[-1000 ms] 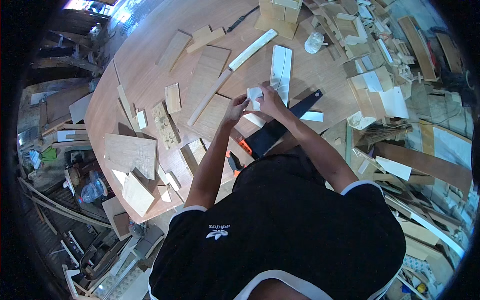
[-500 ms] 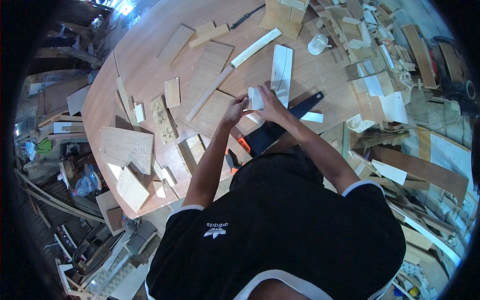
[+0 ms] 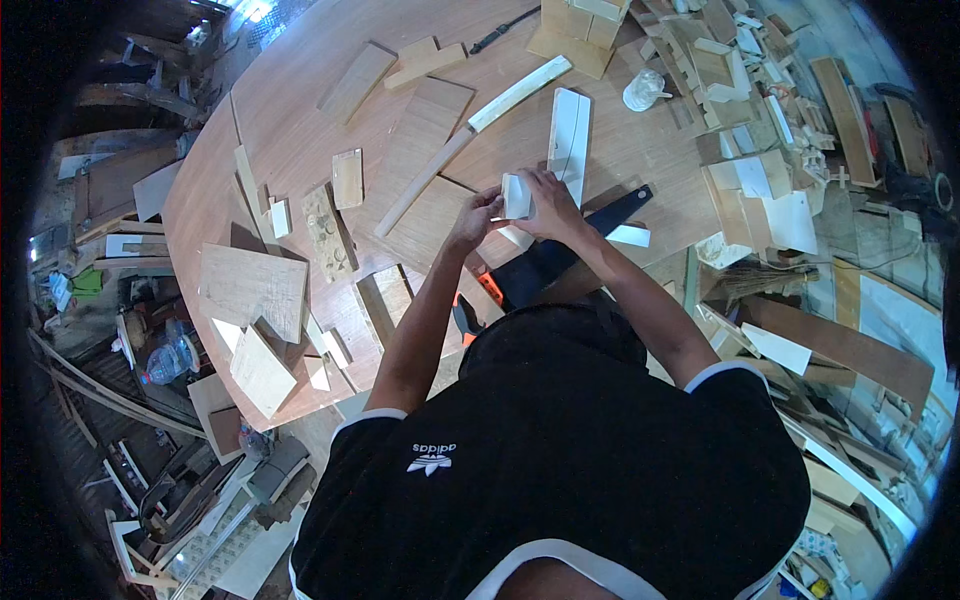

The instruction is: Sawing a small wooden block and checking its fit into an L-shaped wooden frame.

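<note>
Between both hands is a small white block, probably wood, held above the table. The fingers of my left hand close on its left side. My right hand grips it from the right, fingers curled over the far end. Just beyond my right hand lies a long white board with a dark line along it. Below the hands rests a handsaw with a dark blade and an orange and black handle, partly hidden by my head.
The brown tabletop carries several loose wood pieces, including a long strip and a square board at left. A white cup stands at the far right, near a wooden box. Offcuts are heaped on the right.
The whole view has shifted slightly, the table's far items moving a little to the right. Both hands keep hold of the white block, which looks slightly turned.
</note>
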`<action>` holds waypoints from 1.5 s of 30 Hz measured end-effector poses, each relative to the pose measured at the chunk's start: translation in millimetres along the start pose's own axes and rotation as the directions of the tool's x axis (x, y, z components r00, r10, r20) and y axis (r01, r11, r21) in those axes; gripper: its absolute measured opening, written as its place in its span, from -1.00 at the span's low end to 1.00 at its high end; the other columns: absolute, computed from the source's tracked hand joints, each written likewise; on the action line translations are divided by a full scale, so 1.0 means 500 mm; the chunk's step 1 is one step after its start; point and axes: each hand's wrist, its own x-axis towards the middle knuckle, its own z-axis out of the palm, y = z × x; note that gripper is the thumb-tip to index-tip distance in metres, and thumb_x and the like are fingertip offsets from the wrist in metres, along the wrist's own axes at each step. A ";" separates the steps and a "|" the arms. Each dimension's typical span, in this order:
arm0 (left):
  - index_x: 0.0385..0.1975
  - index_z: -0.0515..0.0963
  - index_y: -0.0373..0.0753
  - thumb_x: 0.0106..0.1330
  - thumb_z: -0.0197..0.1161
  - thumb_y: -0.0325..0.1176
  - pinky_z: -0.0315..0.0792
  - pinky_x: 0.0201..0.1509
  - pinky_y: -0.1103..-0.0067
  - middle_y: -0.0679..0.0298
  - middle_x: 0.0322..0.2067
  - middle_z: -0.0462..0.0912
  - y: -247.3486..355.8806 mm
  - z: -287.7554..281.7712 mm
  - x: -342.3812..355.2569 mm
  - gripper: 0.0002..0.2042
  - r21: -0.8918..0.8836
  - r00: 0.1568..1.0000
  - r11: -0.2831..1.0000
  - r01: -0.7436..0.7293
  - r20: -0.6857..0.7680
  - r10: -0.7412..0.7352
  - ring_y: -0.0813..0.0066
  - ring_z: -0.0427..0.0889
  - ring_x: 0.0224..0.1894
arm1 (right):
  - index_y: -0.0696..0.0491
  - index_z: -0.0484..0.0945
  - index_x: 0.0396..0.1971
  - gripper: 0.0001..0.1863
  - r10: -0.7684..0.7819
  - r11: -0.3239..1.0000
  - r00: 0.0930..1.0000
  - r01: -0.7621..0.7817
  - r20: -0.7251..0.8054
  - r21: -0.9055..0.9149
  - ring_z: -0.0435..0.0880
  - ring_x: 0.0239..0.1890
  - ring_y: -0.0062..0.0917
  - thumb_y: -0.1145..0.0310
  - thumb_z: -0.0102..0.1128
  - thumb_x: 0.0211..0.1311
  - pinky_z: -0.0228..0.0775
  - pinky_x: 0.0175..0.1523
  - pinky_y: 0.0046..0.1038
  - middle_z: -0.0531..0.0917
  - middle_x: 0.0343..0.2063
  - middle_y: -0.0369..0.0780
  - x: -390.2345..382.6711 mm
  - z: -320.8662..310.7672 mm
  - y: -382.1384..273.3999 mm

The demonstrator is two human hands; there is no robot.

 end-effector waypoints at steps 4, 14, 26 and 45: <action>0.18 0.32 -0.29 0.40 0.02 -0.31 0.53 -0.06 0.53 0.25 -0.05 0.52 -0.007 -0.004 -0.007 -0.61 0.011 1.000 1.000 -0.026 -0.015 0.026 0.48 0.54 -0.08 | 0.01 0.29 0.09 -0.19 0.011 1.000 1.000 -0.012 0.017 0.014 0.40 0.05 -0.16 0.23 0.46 -0.29 0.28 0.09 -0.17 0.41 -0.02 -0.10 -0.001 0.000 -0.009; 0.16 0.34 -0.26 0.39 0.04 -0.24 0.54 -0.07 0.53 0.27 -0.05 0.54 -0.005 0.003 -0.010 -0.60 0.043 0.999 0.998 -0.046 -0.017 0.047 0.52 0.56 -0.08 | 0.00 0.29 0.10 -0.15 0.013 1.000 1.000 -0.013 0.024 0.005 0.39 0.07 -0.16 0.23 0.49 -0.33 0.28 0.11 -0.15 0.42 -0.01 -0.11 0.001 -0.002 -0.005; 0.09 0.43 -0.30 0.32 0.17 -0.26 0.48 -0.07 0.63 0.31 -0.13 0.60 0.011 0.021 -0.020 -0.61 0.096 0.997 0.994 -0.050 -0.062 0.056 0.60 0.56 -0.14 | 0.04 0.28 0.11 -0.13 0.073 0.997 0.992 -0.073 0.100 -0.006 0.37 0.12 -0.17 0.15 0.50 -0.30 0.29 0.12 -0.14 0.41 0.02 -0.13 0.007 -0.008 -0.007; -0.04 0.51 -0.42 0.11 0.32 -0.55 0.50 -0.12 0.66 0.21 -0.22 0.65 0.031 -0.016 -0.082 -0.63 0.164 0.871 0.907 -0.387 -0.258 0.419 0.59 0.62 -0.24 | 0.20 0.23 0.14 -0.32 0.279 0.952 0.912 -0.221 -0.301 0.211 0.35 0.14 -0.14 0.33 0.30 0.00 0.22 0.22 -0.29 0.36 0.05 0.05 -0.112 -0.042 0.105</action>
